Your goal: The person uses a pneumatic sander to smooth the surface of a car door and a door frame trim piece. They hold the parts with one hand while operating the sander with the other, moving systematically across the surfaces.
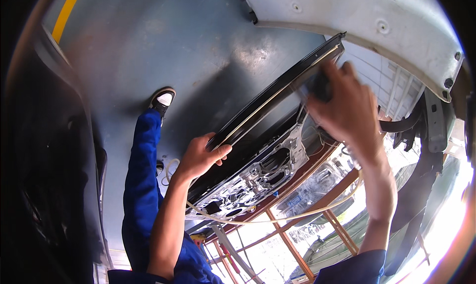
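Observation:
A black car door [263, 105] stands open across the middle, its window frame running up to the right. Its inner side shows a bare silver metal panel [258, 177] with cut-outs. My left hand [201, 157] is closed around the window frame near its lower left end, thumb on the near side. My right hand [347, 105] is near the upper end of the frame, smeared by motion. Its fingers curl around a dark, block-like object [320, 85] whose kind I cannot make out. This object is at the frame; whether it touches is unclear.
A cream hose [282, 219] loops below the door and past my left wrist. A pale curved body panel [357, 16] overhangs the upper right. At the left stands a dark glossy car body [54, 150]. My shoe [162, 98] rests on the blue-grey floor [198, 46].

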Motion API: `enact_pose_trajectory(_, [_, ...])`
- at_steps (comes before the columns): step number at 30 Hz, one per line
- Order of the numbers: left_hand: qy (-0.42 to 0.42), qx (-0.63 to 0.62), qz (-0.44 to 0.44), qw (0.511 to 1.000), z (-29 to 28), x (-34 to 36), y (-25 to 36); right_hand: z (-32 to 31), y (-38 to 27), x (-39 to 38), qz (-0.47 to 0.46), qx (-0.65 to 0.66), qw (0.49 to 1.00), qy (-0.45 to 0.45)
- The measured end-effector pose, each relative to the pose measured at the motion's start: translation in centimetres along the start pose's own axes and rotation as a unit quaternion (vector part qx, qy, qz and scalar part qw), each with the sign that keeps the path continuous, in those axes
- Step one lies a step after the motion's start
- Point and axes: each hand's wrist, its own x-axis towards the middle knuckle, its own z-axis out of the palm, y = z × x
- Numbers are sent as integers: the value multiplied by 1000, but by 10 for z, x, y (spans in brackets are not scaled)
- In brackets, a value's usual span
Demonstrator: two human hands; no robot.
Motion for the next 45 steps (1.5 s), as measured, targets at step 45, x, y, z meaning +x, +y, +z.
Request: enact_pose_trajectory(45, [-56, -80, -63, 993, -12, -1, -7, 39, -81, -61, -113, 92, 989, -6])
